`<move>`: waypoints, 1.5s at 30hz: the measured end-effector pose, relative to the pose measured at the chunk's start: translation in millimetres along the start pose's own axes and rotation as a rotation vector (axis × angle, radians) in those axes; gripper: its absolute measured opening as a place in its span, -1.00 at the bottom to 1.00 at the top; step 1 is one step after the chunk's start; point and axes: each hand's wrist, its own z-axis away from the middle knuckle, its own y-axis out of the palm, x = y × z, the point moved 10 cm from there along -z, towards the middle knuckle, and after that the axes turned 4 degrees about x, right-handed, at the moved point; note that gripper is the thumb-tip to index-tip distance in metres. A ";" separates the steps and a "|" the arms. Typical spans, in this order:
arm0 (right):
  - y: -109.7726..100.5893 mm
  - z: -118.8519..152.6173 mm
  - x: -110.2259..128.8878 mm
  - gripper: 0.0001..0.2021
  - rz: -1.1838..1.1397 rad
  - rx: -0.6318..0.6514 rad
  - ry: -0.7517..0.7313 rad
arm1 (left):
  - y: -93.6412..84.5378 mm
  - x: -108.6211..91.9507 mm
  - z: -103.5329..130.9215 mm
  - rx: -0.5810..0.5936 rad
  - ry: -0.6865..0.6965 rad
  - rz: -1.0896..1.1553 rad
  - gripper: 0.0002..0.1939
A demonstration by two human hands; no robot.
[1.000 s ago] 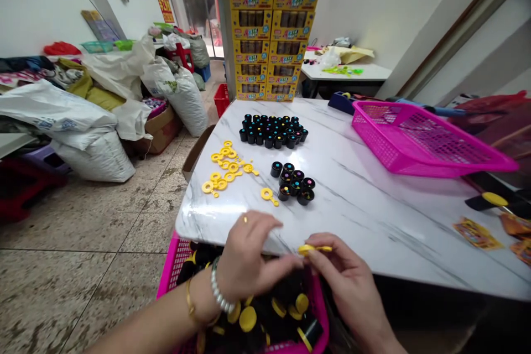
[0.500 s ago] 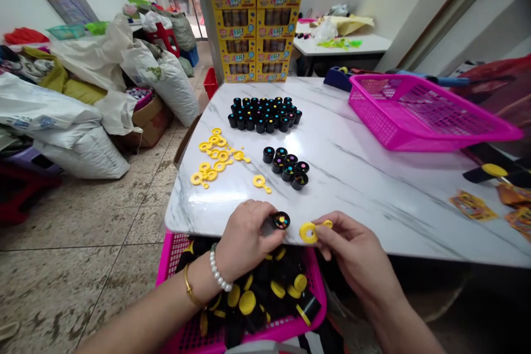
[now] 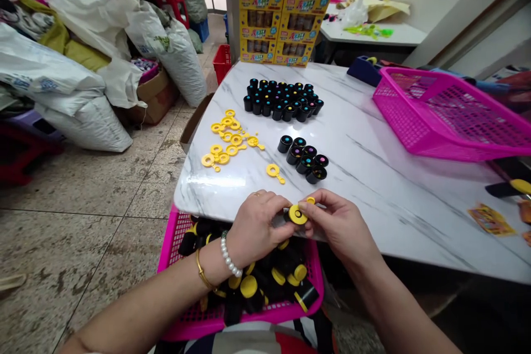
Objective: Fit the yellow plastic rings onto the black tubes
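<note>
Near the table's front edge, my left hand (image 3: 259,224) is closed around a small black cup, mostly hidden by the fingers and a yellow part. My right hand (image 3: 338,221) pinches that yellow ring with a tab (image 3: 297,214), which lies over the cup's mouth; whether it is seated I cannot tell. Beyond them one loose yellow ring piece (image 3: 272,170) lies flat, and a pile of similar yellow ring pieces (image 3: 227,137) spreads to its left. Several black cups (image 3: 306,164) with coloured centres stand close by, and a larger block of black cups (image 3: 286,100) stands farther back.
Below the table edge, a pink basket (image 3: 169,265) holds black tubes with yellow caps (image 3: 249,286). An empty-looking pink basket (image 3: 418,141) stands at right on the marble-patterned table (image 3: 373,199). Stacked yellow boxes (image 3: 265,3) rise behind; white sacks (image 3: 89,110) are at left.
My right hand has moved left and brought the yellow ring onto the black cup in my left hand. The camera view has shifted, so the table things appear farther right and higher.
</note>
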 end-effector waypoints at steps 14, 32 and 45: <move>0.2 3.9 1.4 -0.71 0.060 0.012 -0.142 | 31.7 16.8 2.0 0.286 -0.461 0.680 -0.81; 19.2 6.0 8.1 -0.75 0.235 0.209 -0.182 | 6.4 -1.1 2.2 -0.014 -0.090 -0.013 -0.79; 22.0 -15.5 2.3 -0.68 0.280 0.438 0.068 | 11.3 1.0 3.8 0.070 -0.035 -0.024 -0.78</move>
